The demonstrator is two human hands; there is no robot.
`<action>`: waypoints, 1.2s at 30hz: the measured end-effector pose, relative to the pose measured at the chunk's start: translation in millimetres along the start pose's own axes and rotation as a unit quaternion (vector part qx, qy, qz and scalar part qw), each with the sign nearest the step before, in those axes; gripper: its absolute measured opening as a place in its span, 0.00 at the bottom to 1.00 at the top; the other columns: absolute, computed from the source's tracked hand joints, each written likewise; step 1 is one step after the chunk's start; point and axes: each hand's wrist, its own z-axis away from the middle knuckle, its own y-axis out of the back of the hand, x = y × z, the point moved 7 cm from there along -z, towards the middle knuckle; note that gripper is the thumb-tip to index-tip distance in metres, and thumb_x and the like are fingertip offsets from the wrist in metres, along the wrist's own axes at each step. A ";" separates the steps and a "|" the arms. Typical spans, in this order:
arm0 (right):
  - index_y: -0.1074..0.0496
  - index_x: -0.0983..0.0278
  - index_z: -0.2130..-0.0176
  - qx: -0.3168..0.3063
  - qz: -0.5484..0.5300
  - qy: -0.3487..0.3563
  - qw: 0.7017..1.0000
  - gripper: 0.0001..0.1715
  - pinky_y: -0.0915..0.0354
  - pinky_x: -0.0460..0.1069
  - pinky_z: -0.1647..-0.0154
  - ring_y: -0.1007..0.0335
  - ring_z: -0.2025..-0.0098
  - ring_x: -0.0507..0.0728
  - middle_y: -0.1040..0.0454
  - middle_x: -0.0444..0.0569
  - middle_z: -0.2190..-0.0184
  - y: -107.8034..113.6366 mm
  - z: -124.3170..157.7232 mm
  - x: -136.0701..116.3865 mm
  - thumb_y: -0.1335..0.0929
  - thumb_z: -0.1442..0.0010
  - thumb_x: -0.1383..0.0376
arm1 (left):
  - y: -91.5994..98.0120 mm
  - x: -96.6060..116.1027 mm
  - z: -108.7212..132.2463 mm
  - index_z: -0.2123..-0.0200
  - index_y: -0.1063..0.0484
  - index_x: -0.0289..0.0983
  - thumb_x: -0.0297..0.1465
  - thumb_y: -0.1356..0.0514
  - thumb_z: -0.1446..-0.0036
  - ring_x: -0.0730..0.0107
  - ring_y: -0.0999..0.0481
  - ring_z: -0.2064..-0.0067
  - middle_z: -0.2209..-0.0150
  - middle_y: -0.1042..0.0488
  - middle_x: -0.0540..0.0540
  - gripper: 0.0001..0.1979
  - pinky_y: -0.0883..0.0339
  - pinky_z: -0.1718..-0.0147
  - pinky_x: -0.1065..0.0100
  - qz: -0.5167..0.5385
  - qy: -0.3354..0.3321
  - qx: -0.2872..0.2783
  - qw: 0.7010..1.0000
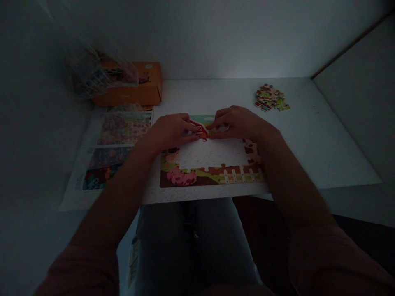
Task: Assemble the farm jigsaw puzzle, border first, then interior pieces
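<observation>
A jigsaw puzzle (210,176) lies on the white table, its farm-picture border joined around a bare middle. Pink pig and white fence parts show along its near side. At the far side of the border, my left hand (173,129) has thumb and fingers closed on a red barn puzzle piece (200,130). From the other side, my right hand (239,123) reaches the same spot, thumb and fingertips pinched at the right edge of the barn piece. The fingers cover part of the puzzle's upper edge, and my right forearm overlaps its right end.
A pile of loose puzzle pieces (270,98) sits at the back right of the table (321,144). At the back left stands an orange box (151,88) with a clear plastic bag (101,76) over it. A printed picture sheet (123,129) lies left of the puzzle.
</observation>
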 end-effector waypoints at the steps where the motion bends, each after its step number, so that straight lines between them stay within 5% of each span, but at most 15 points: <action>1: 0.01 0.45 0.45 -0.003 -0.003 -0.001 1.000 0.17 0.26 0.60 0.48 0.19 0.59 0.65 0.11 0.51 0.57 -0.8 -0.2 0.3 0.18 0.24 0.43 | -0.2 -0.1 0.2 0.33 0.05 0.53 0.46 0.31 0.18 0.46 0.12 0.42 0.41 0.11 0.38 0.19 0.23 0.44 0.54 0.001 0.003 0.000 1.000; 7: 0.02 0.48 0.43 -0.011 -0.028 0.012 0.999 0.21 0.25 0.58 0.49 0.18 0.57 0.63 0.11 0.51 0.55 -4.4 -0.6 4.1 0.20 0.21 0.42 | -2.0 -1.9 0.6 0.29 0.06 0.50 0.51 0.36 0.14 0.40 0.11 0.42 0.40 0.12 0.34 0.25 0.23 0.45 0.49 -0.021 -0.005 0.000 1.000; 11: 0.06 0.52 0.34 0.109 -0.029 -0.056 0.992 0.28 0.22 0.60 0.47 0.17 0.55 0.65 0.10 0.54 0.49 19.7 12.0 53.3 0.21 0.21 0.41 | -0.7 -4.7 -0.1 0.29 0.06 0.53 0.50 0.41 0.13 0.43 0.11 0.46 0.40 0.12 0.35 0.27 0.23 0.47 0.50 -0.038 -0.011 0.007 0.999; 15: 0.15 0.53 0.26 0.318 0.065 -0.211 0.922 0.38 0.19 0.65 0.42 0.16 0.47 0.70 0.12 0.59 0.41 63.1 61.3 134.1 0.22 0.22 0.38 | 4.8 -6.6 -1.6 0.30 0.06 0.50 0.50 0.40 0.15 0.47 0.12 0.52 0.40 0.12 0.36 0.26 0.25 0.54 0.54 -0.056 0.004 0.032 0.998; 17: 0.16 0.56 0.28 0.360 0.095 -0.318 0.872 0.39 0.19 0.72 0.38 0.16 0.39 0.75 0.13 0.65 0.37 72.1 88.4 164.8 0.22 0.25 0.37 | 8.4 -7.9 -2.1 0.30 0.07 0.48 0.50 0.39 0.16 0.49 0.13 0.53 0.40 0.12 0.36 0.26 0.25 0.56 0.55 -0.060 0.016 0.054 0.997; 20: 0.14 0.61 0.32 0.338 0.091 -0.454 0.820 0.41 0.26 0.80 0.27 0.20 0.27 0.84 0.16 0.73 0.29 64.9 109.7 186.2 0.18 0.29 0.38 | 9.6 -10.6 -2.5 0.34 0.06 0.46 0.48 0.41 0.16 0.50 0.13 0.53 0.41 0.13 0.36 0.26 0.25 0.56 0.56 -0.054 0.025 0.065 0.996; 23: 0.11 0.63 0.34 0.297 0.071 -0.502 0.809 0.38 0.32 0.78 0.23 0.21 0.24 0.84 0.16 0.73 0.28 52.2 107.0 185.1 0.18 0.29 0.41 | 9.2 -14.8 -2.4 0.36 0.05 0.44 0.48 0.43 0.15 0.51 0.13 0.52 0.41 0.13 0.36 0.27 0.25 0.54 0.56 -0.047 0.029 0.066 0.996; 31: 0.12 0.60 0.38 0.300 0.060 -0.469 0.829 0.32 0.35 0.75 0.23 0.19 0.28 0.80 0.14 0.68 0.30 57.5 97.2 180.4 0.15 0.34 0.47 | 10.5 -26.9 -2.2 0.37 0.08 0.42 0.47 0.41 0.17 0.57 0.15 0.56 0.43 0.14 0.38 0.25 0.26 0.54 0.59 -0.032 0.027 0.077 0.996; 36: 0.14 0.57 0.35 0.371 -0.017 -0.258 0.892 0.36 0.21 0.72 0.33 0.16 0.45 0.70 0.16 0.61 0.33 59.5 66.8 151.5 0.15 0.38 0.50 | 15.2 -28.1 0.6 0.37 0.09 0.42 0.45 0.38 0.17 0.58 0.16 0.57 0.45 0.14 0.40 0.21 0.23 0.51 0.59 -0.003 0.022 0.121 0.992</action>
